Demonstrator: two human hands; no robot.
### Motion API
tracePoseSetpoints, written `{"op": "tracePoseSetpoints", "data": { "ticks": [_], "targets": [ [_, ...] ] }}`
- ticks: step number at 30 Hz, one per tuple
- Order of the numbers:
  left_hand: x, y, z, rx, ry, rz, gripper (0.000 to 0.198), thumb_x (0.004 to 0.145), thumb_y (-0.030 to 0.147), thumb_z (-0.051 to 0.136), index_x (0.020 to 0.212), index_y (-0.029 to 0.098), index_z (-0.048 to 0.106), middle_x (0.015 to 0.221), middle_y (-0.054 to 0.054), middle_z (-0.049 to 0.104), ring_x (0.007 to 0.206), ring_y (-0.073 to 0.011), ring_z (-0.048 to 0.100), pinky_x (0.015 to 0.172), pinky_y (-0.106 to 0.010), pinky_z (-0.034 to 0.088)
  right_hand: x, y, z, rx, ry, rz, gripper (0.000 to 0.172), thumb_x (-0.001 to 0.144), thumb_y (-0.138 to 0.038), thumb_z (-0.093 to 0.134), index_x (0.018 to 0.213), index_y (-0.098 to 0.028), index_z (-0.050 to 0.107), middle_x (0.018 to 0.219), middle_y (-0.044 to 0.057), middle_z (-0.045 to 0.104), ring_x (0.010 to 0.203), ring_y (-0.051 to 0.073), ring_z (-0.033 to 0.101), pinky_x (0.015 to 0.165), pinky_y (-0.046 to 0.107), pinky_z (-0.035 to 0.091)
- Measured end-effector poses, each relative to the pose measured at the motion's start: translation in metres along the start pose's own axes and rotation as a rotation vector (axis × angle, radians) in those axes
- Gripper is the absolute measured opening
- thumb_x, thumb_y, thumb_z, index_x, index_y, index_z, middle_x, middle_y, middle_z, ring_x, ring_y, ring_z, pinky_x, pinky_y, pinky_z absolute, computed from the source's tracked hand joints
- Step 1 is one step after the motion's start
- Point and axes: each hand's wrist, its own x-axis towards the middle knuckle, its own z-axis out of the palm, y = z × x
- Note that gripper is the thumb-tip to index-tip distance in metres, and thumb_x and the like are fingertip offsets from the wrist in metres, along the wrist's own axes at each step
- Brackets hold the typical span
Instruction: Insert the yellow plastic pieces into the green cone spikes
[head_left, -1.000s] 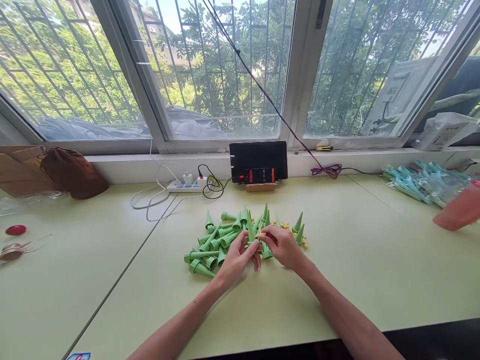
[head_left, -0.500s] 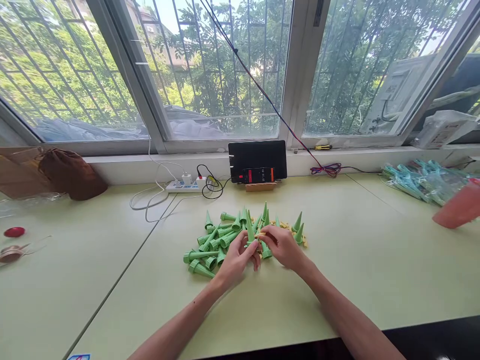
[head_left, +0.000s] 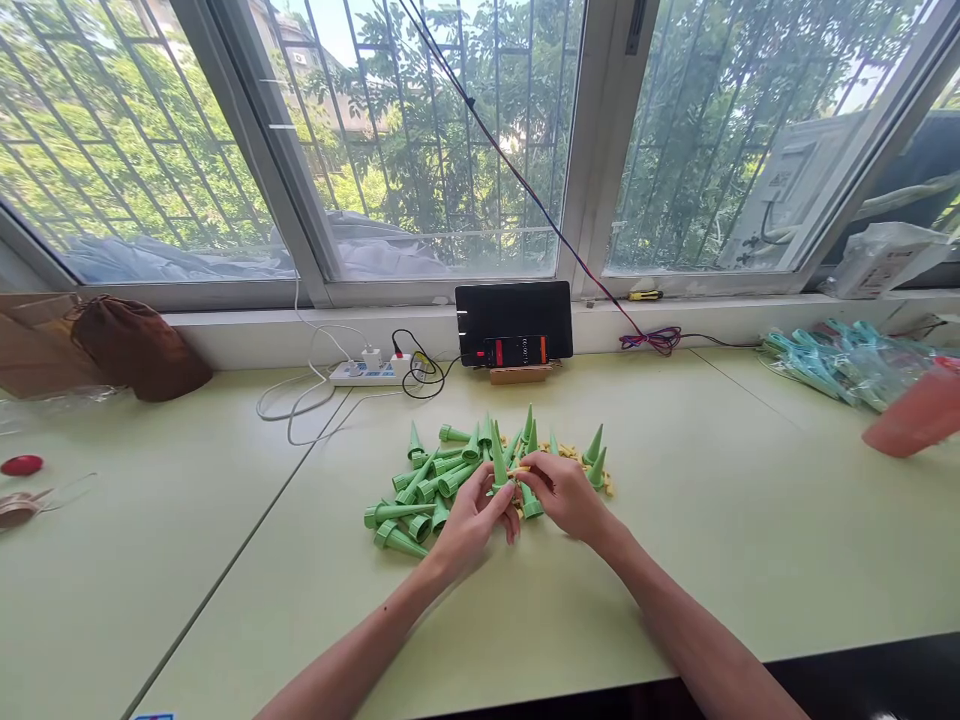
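Observation:
A heap of green plastic cones (head_left: 442, 478) lies on the pale green table (head_left: 712, 540), with small yellow pieces (head_left: 574, 453) scattered among them. My left hand (head_left: 471, 520) is closed around one upright green cone (head_left: 499, 463), point up. My right hand (head_left: 564, 493) meets it from the right, pinching a small yellow piece (head_left: 523, 469) against that cone. Both hands sit at the near edge of the heap, fingertips touching.
A phone on a wooden stand (head_left: 516, 356) leans before a black tablet (head_left: 514, 315) at the sill. A power strip with cables (head_left: 369, 372) lies left of it. A brown bag (head_left: 139, 347), a red lid (head_left: 21, 465), teal packets (head_left: 840, 362) and an orange object (head_left: 911, 422) sit at the sides.
Hands stay on the same cone with only slight finger movement. The view has shifted a little.

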Motion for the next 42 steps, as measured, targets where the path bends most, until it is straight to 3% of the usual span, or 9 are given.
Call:
{"op": "tracePoseSetpoints", "data": {
  "ticks": [19,28,36,42],
  "targets": [
    [0.0014,-0.0016,-0.0020,0.084,0.048,-0.003,0.034,0.086,0.044,0.063,0.103,0.017,0.051,0.056,0.004,0.057,0.050,-0.0147,0.060,0.046,-0.025,0.051,0.0017,0.0004,-0.0002,-0.002,0.002,0.009,0.021,0.097,-0.031,0.048,0.081,-0.019,0.057,0.066,-0.002,0.054,0.058,0.012,0.046,0.058,0.023,0.036],
    [0.0001,0.0041,0.0002,0.075,0.039,0.001,0.032,0.086,0.043,0.063,0.102,0.017,0.055,0.064,0.003,0.059,0.049,-0.0125,0.058,0.046,-0.023,0.050,0.0006,-0.0005,-0.0006,0.011,-0.006,0.012,0.020,0.097,-0.028,0.048,0.082,-0.019,0.057,0.071,0.000,0.061,0.061,0.012,0.052,0.058,0.023,0.038],
    [-0.0005,0.0076,0.0020,0.092,0.025,0.015,0.032,0.086,0.045,0.062,0.102,0.017,0.056,0.061,0.003,0.058,0.050,-0.0142,0.059,0.046,-0.025,0.050,0.0013,-0.0009,-0.0009,0.014,-0.007,0.013,0.021,0.098,-0.029,0.047,0.081,-0.019,0.056,0.068,0.000,0.059,0.058,0.012,0.050,0.058,0.023,0.036],
    [-0.0004,0.0033,0.0007,0.090,0.022,0.026,0.035,0.089,0.043,0.059,0.110,0.018,0.051,0.084,-0.002,0.061,0.050,-0.0119,0.061,0.046,-0.025,0.051,0.0008,-0.0014,-0.0016,0.028,-0.016,0.020,0.023,0.098,-0.029,0.046,0.078,-0.020,0.055,0.065,-0.002,0.053,0.056,0.012,0.043,0.056,0.023,0.035]
  ]
}}
